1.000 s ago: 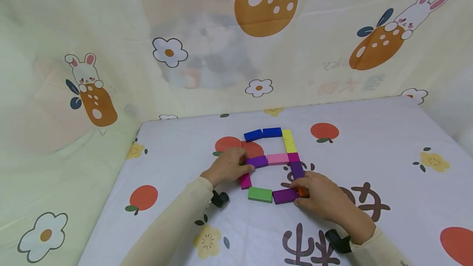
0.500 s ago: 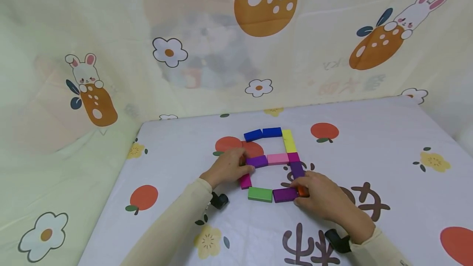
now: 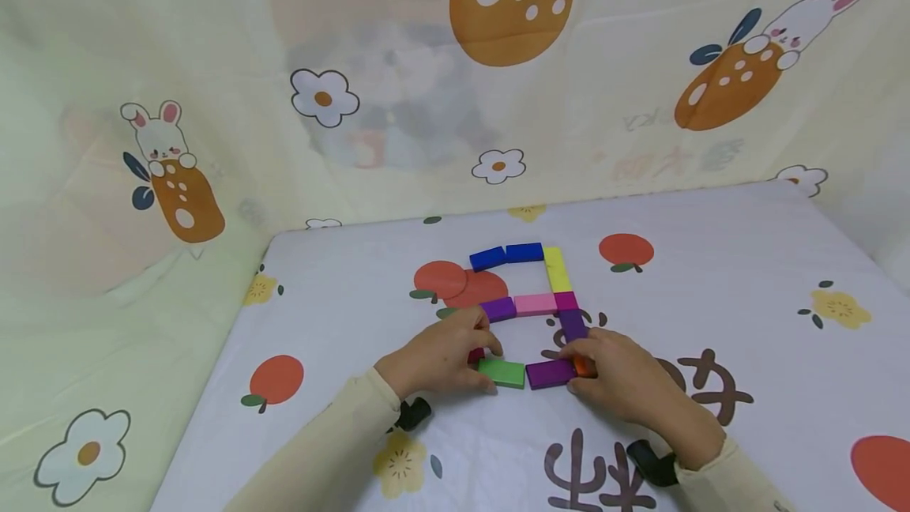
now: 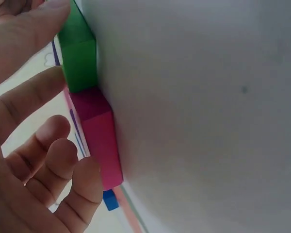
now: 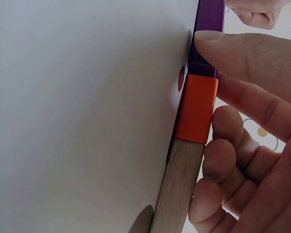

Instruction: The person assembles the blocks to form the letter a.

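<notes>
Flat coloured blocks stand on their edges in a figure on the cloth. My left hand (image 3: 441, 350) pinches the left end of the green block (image 3: 502, 374) between thumb and index finger. Its other fingers curl loosely beside the magenta block (image 4: 102, 145), which adjoins the green one in the left wrist view. At the front right corner my right hand (image 3: 626, 378) pinches the dark purple block (image 3: 550, 374), thumb on its near face. An orange block (image 5: 198, 108) meets that block's end, partly hidden by the fingers in the head view.
Behind the hands, a violet block (image 3: 498, 310) and a pink block (image 3: 535, 304) form the middle row. A yellow block (image 3: 558, 269) runs back to two blue blocks (image 3: 524, 252). The patterned cloth (image 3: 711, 259) covers the table and a printed curtain (image 3: 398, 14) hangs behind.
My left hand has left the left end of the middle row and come toward me, now at the green block. The right hand stays at the front right corner.
</notes>
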Motion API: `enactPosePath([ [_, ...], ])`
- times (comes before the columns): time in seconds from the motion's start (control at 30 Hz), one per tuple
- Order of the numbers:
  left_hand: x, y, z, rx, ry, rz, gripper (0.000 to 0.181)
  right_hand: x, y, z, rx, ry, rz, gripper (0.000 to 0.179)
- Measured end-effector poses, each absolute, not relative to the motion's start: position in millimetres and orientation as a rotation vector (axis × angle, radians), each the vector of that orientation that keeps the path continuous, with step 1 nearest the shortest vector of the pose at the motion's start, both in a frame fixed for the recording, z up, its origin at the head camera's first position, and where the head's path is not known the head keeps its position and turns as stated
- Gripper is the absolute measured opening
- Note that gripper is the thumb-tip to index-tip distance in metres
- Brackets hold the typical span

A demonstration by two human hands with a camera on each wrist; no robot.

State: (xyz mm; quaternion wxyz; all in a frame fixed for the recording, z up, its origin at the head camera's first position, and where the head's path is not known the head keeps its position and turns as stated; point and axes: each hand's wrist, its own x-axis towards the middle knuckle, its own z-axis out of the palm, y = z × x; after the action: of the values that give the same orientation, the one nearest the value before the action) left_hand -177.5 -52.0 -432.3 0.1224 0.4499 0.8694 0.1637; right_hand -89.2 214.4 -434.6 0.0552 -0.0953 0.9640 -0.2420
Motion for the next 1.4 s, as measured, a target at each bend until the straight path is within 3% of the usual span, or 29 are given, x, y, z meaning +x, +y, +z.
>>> enactPosePath([
  [1.07, -182.2, -54.1, -435.5, 1.334, 2.493, 0.506, 0.032, -90.6, 215.3, -434.2, -0.291, 2.916, -0.76, 0.033],
  [1.4, -198.2, -47.0, -427.7, 1.135, 2.635, 0.557, 0.037, -90.0, 214.6, -433.9, -0.259, 2.902, -0.752, 0.036],
])
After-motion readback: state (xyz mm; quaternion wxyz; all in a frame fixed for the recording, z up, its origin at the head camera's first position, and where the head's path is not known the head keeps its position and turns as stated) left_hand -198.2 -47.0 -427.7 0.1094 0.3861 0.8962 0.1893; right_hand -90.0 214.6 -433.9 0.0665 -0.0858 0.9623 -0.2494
